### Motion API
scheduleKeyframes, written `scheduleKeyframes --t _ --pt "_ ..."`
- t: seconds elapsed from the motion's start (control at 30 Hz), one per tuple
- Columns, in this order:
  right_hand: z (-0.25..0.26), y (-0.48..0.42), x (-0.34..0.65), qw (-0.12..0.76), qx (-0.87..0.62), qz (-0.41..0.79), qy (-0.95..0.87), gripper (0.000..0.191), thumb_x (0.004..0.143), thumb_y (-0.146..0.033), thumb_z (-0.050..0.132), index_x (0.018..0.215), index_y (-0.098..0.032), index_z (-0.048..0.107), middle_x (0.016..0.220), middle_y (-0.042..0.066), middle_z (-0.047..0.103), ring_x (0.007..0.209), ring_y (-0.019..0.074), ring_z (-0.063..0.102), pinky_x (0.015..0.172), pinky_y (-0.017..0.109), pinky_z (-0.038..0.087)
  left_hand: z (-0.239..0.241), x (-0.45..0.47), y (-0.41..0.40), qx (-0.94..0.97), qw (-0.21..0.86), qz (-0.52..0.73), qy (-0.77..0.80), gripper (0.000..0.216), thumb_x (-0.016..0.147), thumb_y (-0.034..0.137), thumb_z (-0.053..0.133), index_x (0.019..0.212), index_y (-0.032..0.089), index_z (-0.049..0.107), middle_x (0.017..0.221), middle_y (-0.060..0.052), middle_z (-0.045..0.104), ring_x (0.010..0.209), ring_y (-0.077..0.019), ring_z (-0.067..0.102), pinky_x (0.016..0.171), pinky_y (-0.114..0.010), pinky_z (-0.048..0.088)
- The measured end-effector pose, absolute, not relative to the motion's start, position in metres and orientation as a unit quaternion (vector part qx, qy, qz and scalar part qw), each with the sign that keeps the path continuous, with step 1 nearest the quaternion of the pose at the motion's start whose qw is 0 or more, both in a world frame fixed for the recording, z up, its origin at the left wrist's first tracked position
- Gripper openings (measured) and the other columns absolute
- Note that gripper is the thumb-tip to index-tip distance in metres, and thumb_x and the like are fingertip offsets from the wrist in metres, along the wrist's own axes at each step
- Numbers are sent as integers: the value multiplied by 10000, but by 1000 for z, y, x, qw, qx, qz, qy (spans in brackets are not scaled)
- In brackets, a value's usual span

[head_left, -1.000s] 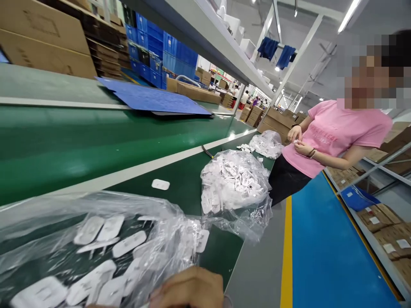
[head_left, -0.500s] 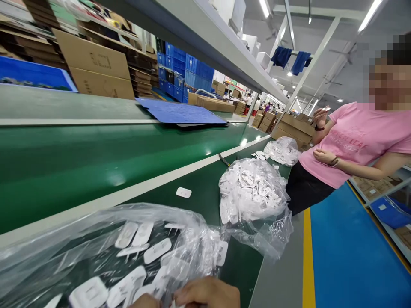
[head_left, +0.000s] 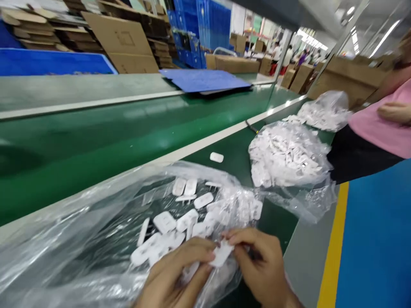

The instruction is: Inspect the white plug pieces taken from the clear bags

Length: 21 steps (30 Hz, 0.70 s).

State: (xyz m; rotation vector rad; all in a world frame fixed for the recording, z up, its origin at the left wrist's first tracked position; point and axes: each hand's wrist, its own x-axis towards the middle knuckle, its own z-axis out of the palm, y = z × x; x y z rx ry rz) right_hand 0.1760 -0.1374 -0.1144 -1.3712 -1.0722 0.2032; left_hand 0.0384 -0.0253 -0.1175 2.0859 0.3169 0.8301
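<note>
Between my two hands is a small white plastic piece [head_left: 221, 253], flat with rounded corners. My left hand [head_left: 180, 269] pinches its left edge between thumb and fingers. On its upper right corner, the fingertips of my right hand [head_left: 257, 261] are closed too. Both hands are over the near side of a clear plastic bag [head_left: 109, 226] lying spread on the green bench. Several similar white pieces [head_left: 164, 222] lie in the bag, some with prongs showing. One loose white piece [head_left: 216, 157] rests on the bench beyond it.
A full bag of white pieces [head_left: 289, 154] stands to the right, with another bag [head_left: 327, 111] behind it. A person in a pink top [head_left: 398, 119] stands at the right. Blue sheets [head_left: 205, 80] lie across the green conveyor [head_left: 96, 141]. A blue bin [head_left: 54, 62] is far left.
My view has tilted down and shifted left, so both hands and the white piece now show fully. Before, only fingers showed at the bottom edge. The person's face has left the view.
</note>
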Motion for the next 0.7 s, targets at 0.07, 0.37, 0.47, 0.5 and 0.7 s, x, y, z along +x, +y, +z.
scheduleKeyframes --t 0.07,0.37,0.47,0.5,0.7 --pt "-112 -142 177 635 -610 120 -459 240 832 0 595 900 -216 676 905 -4 767 863 111 738 813 134 556 -111 41 -26 824 445 334 102 175 891 83 560 970 235 597 878 -14 708 806 -116 701 742 -139 560" --pt "-114 -149 178 559 -661 80 -495 213 839 -33 632 926 -227 651 957 -4 758 891 121 736 826 130 569 -112 50 -30 784 507 349 78 172 915 52 534 1006 192 574 873 -62 680 787 -146 671 661 -212 540" --pt "-117 -153 177 562 -659 54 -497 236 821 -14 644 954 -208 662 971 12 750 908 136 732 849 156 577 -111 49 -30 783 522 331 75 148 937 75 500 1009 196 547 883 -66 667 777 -143 656 637 -209 518" --pt "-118 -154 177 565 -656 42 -498 243 813 -7 648 956 -202 665 969 17 749 900 141 733 855 171 582 -111 49 -30 783 524 328 73 145 938 77 497 1009 198 535 884 -64 661 778 -142 651 635 -208 512" --pt "-118 -159 183 547 -627 0 -555 193 833 -33 643 943 -190 660 978 39 745 845 135 733 826 195 601 -112 47 -28 784 536 308 59 173 925 61 457 1016 206 475 874 -55 609 749 -137 603 623 -214 486"
